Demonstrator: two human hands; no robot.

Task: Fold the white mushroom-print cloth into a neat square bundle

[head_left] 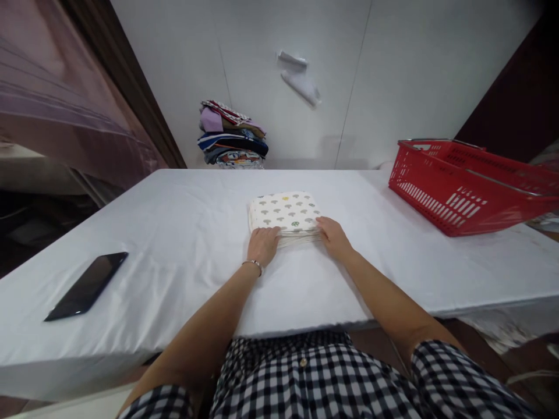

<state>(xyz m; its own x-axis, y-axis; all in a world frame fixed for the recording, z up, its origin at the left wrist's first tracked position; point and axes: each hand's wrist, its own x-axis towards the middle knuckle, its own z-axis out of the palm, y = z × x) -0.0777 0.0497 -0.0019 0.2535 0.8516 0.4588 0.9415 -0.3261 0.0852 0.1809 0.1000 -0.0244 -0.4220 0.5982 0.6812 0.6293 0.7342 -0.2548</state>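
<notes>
A folded white cloth with grey, yellow and green printed motifs lies on the white-covered table, its several layers showing along the near edge. My left hand, with a bracelet at the wrist, is closed on the near left corner, fingertips over the top. At the near right corner my right hand grips the cloth's edge from the side. The thumbs and the cloth's underside are mostly hidden.
A red plastic basket stands at the right of the table. A dark phone lies at the left. Behind the far edge rises a pile of folded clothes against the white wall. A sheer pinkish curtain hangs at the left.
</notes>
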